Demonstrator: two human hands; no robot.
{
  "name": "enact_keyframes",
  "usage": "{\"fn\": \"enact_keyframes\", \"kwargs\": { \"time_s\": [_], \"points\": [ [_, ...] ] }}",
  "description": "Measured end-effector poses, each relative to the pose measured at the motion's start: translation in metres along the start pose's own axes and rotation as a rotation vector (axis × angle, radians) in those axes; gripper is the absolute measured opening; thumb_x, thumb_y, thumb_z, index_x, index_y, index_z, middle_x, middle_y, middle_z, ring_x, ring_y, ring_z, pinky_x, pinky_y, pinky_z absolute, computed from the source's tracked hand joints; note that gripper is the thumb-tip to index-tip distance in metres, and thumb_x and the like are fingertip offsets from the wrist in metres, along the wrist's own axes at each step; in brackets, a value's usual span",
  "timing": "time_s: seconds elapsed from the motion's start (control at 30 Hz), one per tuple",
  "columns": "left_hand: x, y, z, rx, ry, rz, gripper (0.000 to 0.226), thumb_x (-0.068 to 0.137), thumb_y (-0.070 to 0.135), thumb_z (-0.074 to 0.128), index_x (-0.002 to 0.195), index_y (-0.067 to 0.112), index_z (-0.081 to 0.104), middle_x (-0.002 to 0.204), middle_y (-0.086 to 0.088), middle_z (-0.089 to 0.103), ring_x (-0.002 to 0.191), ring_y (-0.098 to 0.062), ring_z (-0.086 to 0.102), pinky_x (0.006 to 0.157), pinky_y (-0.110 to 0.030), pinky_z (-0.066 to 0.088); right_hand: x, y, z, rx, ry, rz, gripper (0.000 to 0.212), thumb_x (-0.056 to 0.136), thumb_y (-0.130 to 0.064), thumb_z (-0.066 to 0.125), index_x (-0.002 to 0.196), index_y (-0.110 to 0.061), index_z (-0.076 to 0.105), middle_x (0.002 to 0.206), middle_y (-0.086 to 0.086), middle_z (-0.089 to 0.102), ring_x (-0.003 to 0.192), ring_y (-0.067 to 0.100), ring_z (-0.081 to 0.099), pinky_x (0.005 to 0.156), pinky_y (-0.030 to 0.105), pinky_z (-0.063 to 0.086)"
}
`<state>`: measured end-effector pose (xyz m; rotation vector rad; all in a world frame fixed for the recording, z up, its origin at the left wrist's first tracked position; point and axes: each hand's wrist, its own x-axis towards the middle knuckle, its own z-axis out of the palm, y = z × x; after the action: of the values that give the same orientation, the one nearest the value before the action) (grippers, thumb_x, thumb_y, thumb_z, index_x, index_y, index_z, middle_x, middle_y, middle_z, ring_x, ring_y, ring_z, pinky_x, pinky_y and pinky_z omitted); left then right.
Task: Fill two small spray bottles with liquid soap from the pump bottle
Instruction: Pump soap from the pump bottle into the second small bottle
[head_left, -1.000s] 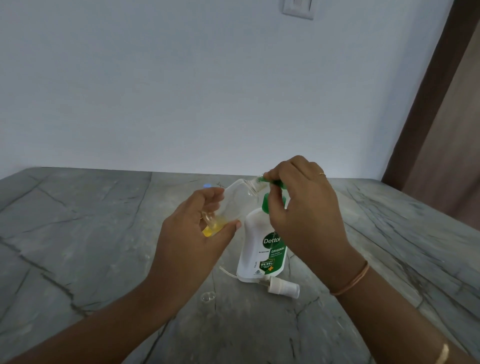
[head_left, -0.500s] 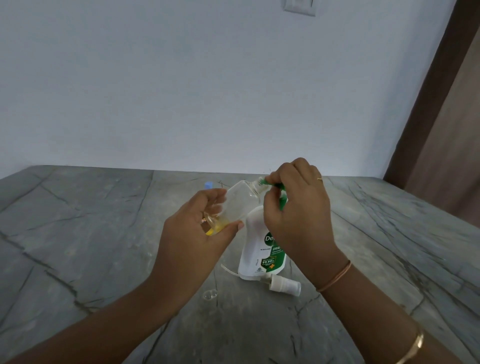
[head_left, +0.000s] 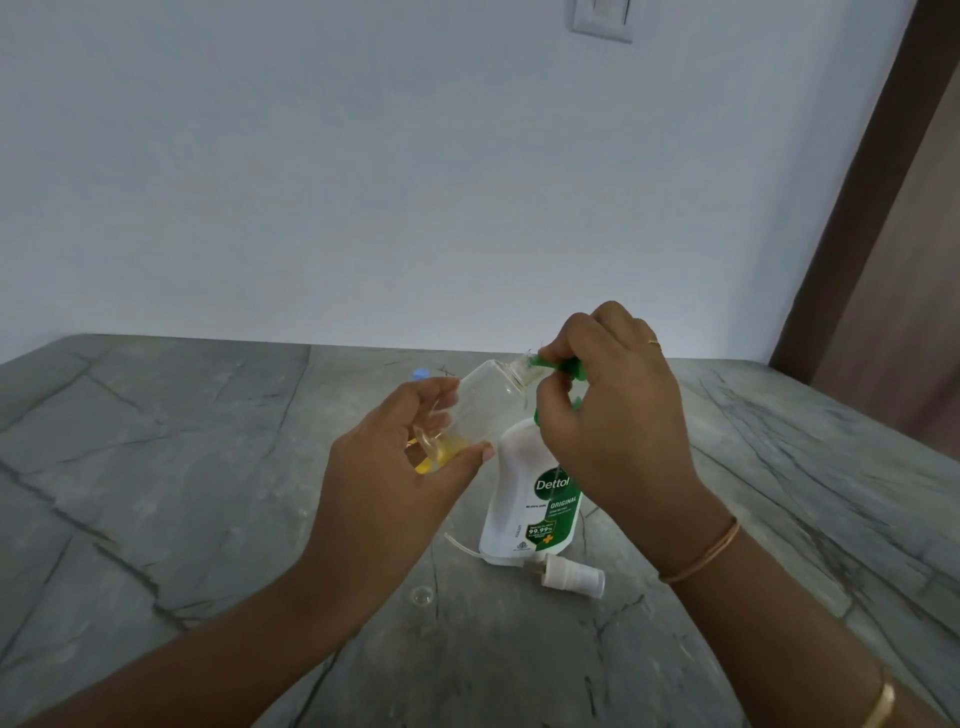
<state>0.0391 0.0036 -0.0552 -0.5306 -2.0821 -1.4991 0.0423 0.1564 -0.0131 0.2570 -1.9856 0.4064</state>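
First fill under way: left hand grasps the tilted spray bottle, mouth at the nozzle beneath right hand fingers clenched on the pump; next, likely another press.

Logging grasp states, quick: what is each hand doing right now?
Left hand: closed around the tilted spray bottle.
Right hand: closed on the green pump head at the bottle's mouth.
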Motion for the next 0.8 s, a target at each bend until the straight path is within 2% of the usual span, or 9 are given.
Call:
{"fn": "enact_keyframes", "kwargs": {
  "time_s": [0.07, 0.2, 0.3, 0.43, 0.63, 0.8],
  "points": [
    [0.0, 0.0, -0.001, -0.015, 0.001, -0.003, 0.05, 0.066, 0.023, 0.078, 0.112, 0.027, 0.058, 0.107, 0.013, 0.065, 0.099, -0.003, 0.061, 0.086, -0.023, 0.051, -0.003, 0.001, 0.005, -0.002, 0.028, -0.003, 0.011, 0.071, -0.01, 0.045, 0.072, -0.005, 0.056, 0.073, 0.007, 0.05, 0.069, 0.022, 0.045, 0.056, 0.026, 0.031],
    [0.0, -0.001, -0.003, -0.004, -0.004, 0.001, 0.048, 0.066, 0.023, 0.078, 0.109, 0.03, 0.057, 0.106, 0.013, 0.064, 0.098, -0.001, 0.061, 0.084, -0.018, 0.05, -0.005, 0.0, 0.012, 0.001, 0.035, -0.009, 0.02, 0.071, -0.017, 0.038, 0.07, -0.005, 0.054, 0.072, 0.008, 0.049, 0.068, 0.023, 0.043, 0.058, 0.027, 0.032],
    [0.001, -0.001, -0.003, 0.005, 0.005, 0.002, 0.049, 0.066, 0.023, 0.078, 0.111, 0.027, 0.058, 0.107, 0.013, 0.064, 0.097, 0.0, 0.06, 0.084, -0.018, 0.05, -0.004, -0.001, 0.01, -0.011, 0.02, -0.015, 0.019, 0.071, -0.016, 0.038, 0.071, -0.006, 0.054, 0.072, 0.007, 0.05, 0.068, 0.022, 0.044, 0.059, 0.027, 0.031],
    [0.001, 0.0, -0.003, 0.015, 0.003, 0.013, 0.049, 0.066, 0.025, 0.077, 0.11, 0.031, 0.057, 0.105, 0.018, 0.063, 0.096, 0.004, 0.059, 0.081, -0.011, 0.049, 0.003, -0.002, -0.002, -0.012, -0.038, -0.033, 0.009, 0.069, -0.005, 0.049, 0.072, -0.006, 0.057, 0.072, 0.005, 0.052, 0.067, 0.021, 0.046, 0.055, 0.018, 0.027],
    [0.001, 0.0, -0.003, 0.01, 0.008, 0.008, 0.05, 0.066, 0.025, 0.078, 0.112, 0.027, 0.058, 0.106, 0.015, 0.064, 0.096, 0.002, 0.06, 0.082, -0.013, 0.05, 0.005, -0.002, -0.002, -0.045, -0.024, -0.051, 0.01, 0.066, 0.0, 0.052, 0.071, -0.006, 0.058, 0.071, 0.006, 0.055, 0.066, 0.022, 0.048, 0.06, 0.025, 0.032],
    [0.002, -0.001, -0.003, 0.013, -0.002, 0.003, 0.048, 0.066, 0.024, 0.078, 0.109, 0.029, 0.057, 0.102, 0.021, 0.061, 0.096, 0.004, 0.059, 0.078, -0.007, 0.049, -0.005, 0.0, 0.011, -0.036, 0.05, -0.043, 0.011, 0.071, -0.005, 0.046, 0.071, -0.004, 0.057, 0.072, 0.009, 0.054, 0.066, 0.025, 0.047, 0.061, 0.026, 0.033]
  ]
}}
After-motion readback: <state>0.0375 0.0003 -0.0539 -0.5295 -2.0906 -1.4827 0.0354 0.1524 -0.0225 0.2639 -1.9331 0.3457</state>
